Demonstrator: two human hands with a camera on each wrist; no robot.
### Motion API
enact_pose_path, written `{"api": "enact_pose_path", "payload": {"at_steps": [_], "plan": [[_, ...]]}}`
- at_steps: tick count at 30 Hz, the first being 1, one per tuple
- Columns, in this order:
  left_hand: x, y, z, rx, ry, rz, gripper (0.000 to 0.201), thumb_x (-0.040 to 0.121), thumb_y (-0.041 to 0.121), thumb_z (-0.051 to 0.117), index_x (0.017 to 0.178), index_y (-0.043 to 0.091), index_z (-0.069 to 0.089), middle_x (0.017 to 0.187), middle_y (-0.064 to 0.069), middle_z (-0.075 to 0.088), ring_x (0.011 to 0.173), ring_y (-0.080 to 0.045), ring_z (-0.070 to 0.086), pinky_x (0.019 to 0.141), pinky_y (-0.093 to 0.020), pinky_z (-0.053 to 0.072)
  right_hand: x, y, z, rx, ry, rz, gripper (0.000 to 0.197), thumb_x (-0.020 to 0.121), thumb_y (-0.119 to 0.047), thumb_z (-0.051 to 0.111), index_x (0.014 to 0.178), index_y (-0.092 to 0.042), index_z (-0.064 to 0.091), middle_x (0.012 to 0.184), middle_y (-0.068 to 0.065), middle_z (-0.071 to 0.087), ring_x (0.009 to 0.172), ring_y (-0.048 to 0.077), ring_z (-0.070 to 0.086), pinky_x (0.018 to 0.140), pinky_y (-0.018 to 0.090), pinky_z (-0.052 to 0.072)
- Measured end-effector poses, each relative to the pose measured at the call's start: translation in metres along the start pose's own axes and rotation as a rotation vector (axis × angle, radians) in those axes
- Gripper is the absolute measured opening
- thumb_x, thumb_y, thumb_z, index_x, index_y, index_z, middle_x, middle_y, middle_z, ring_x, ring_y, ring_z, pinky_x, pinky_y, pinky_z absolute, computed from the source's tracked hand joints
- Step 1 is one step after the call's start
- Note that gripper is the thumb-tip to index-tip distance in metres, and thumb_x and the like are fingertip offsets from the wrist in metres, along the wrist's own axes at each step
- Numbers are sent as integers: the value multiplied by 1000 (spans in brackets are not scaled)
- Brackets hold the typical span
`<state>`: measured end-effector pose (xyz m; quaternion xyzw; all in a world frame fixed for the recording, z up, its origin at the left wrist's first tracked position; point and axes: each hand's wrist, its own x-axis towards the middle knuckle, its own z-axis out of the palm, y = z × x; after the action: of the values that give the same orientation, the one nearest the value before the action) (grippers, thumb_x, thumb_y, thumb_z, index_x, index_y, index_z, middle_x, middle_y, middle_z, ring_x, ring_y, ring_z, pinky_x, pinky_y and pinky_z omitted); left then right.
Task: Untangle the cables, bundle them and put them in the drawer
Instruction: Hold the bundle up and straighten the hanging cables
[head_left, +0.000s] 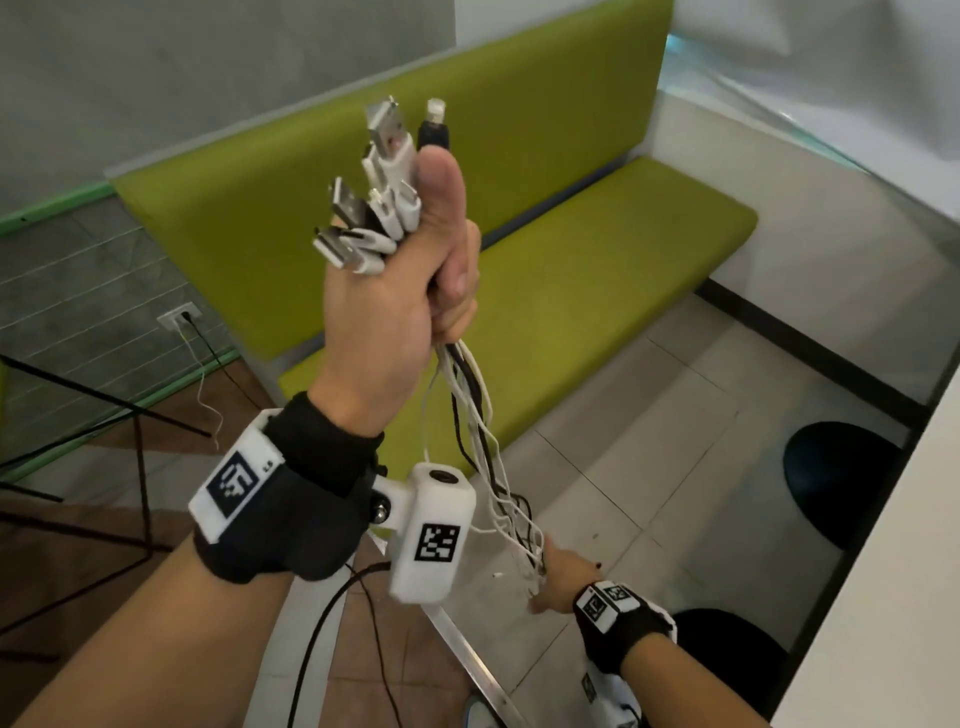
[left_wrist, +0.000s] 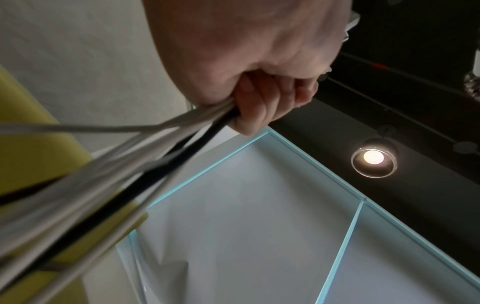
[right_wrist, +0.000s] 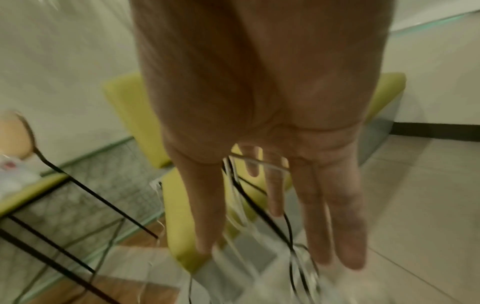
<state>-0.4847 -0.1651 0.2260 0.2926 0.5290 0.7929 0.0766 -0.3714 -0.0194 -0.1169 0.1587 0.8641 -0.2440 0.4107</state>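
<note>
Glossy plastic cables (head_left: 470, 410) end in shiny metal plugs (head_left: 387, 130); the bench (head_left: 597, 249) is matt cloth.

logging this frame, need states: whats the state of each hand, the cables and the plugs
left hand: raised, fist gripping the cables just below the plugs
right hand: low, fingers straight, combing through the hanging cables
cables: white and black, hanging from the fist, loosely tangled lower down
plugs: gathered together, sticking up out of the fist
</note>
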Motion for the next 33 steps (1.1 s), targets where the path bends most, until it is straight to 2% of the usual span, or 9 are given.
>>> {"api": "enact_pose_path", "payload": {"at_steps": [5,9,11,14,16,20,27,31,33], "plan": [[-5,-12,14,-19,62,14,46,80,48,54,55,14,35,45,8,32,34,-4,25,38,-15,23,-57,-20,-59,167,120,-189,112,65,-51,81,150,-31,12,142,5,48,120,23,53,95,34,44],[-8,-19,21,-41,93,-48,54,90,52,55,54,16,37,45,7,31,34,-5,23,38,-18,20,-99,-59,-85,355,392,-469,100,54,-75,66,140,-36,32,115,-7,56,83,-1,53,74,22,45],[-9,-23,25,-41,97,-61,49,94,43,47,52,19,39,44,8,31,34,-5,23,38,-18,19,-99,-86,-82,528,448,-536,71,64,-68,64,122,-28,50,104,-9,62,81,3,59,69,20,47],[-11,-25,26,-25,110,-60,45,94,34,42,53,16,38,44,8,32,33,-5,24,38,-17,20,-70,-111,-70,627,525,-450,23,87,-35,64,103,-18,59,93,0,69,84,21,66,75,32,53],[-14,-23,20,-30,131,-63,44,95,30,43,54,14,37,44,8,33,33,-4,24,37,-16,21,-45,-112,-65,521,574,-397,16,89,-25,57,104,-20,59,89,8,69,84,29,64,76,38,54],[-16,1,7,-25,135,23,51,96,37,45,54,13,33,43,11,31,33,-4,21,37,-15,20,1,-83,-29,257,473,-274,16,92,-14,50,102,-11,63,96,16,67,91,35,62,71,30,45],[-19,14,-8,47,95,79,46,86,43,43,55,14,27,44,11,30,33,-3,22,38,-15,20,20,-27,2,12,125,-61,33,93,-38,53,111,-11,61,116,15,65,104,32,61,82,34,47],[-22,2,-7,39,68,38,54,84,50,51,57,11,25,46,7,29,34,-5,23,39,-16,22,-14,-27,-36,92,114,-140,85,76,-52,72,145,-26,30,135,7,55,119,25,54,97,35,44],[-23,-4,-4,16,63,21,54,83,50,54,57,12,27,46,8,31,34,-4,25,40,-15,24,-45,-37,-57,170,182,-265,96,68,-58,76,146,-34,25,135,-3,52,120,16,51,98,31,42]]}}
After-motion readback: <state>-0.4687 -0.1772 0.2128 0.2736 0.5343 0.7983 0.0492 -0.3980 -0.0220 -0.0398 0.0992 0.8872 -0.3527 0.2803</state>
